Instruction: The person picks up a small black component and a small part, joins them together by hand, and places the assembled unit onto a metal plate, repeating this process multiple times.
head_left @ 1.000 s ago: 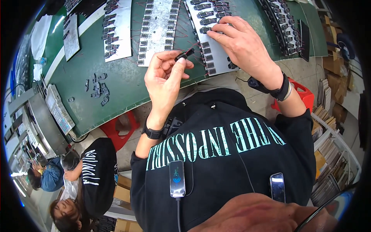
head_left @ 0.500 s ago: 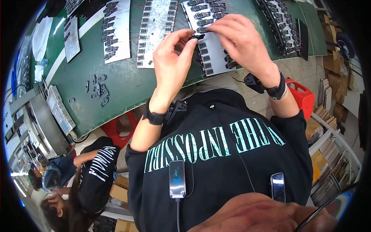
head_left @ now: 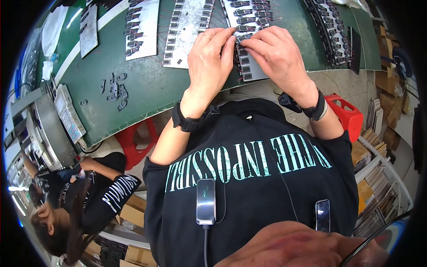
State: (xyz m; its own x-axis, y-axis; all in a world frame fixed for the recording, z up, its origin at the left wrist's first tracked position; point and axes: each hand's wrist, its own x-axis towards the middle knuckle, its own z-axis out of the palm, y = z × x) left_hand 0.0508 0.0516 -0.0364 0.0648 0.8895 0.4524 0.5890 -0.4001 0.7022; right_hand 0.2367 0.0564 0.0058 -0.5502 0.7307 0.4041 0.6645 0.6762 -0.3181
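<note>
Both my hands meet over a pale metal plate [head_left: 254, 71] that carries rows of small black rectangular parts with thin wires. My left hand [head_left: 210, 64] is closed in a pinch, thumb and forefinger at the left edge of one small black part [head_left: 241, 38] in the plate's left row. From the other side, my right hand [head_left: 281, 55] pinches at the same part, its fingertips bent down over the plate. The fingers partly cover the part. Just beyond the fingertips sit more black parts [head_left: 244, 20] with wires, and others run down the left row nearer to me.
More plates stand left on the green table [head_left: 151, 91]: one with framed parts [head_left: 189, 33], one with wired parts [head_left: 144, 29]. Loose black parts [head_left: 116, 91] lie in a pile. A black rack [head_left: 327, 31] is right; a red stool [head_left: 344, 113] is below. A co-worker [head_left: 89, 200] sits lower left.
My left hand has brought the small black part it held in the air down to the plate's left row. My right hand has come slightly lower beside it. The whole view has shifted a little.
</note>
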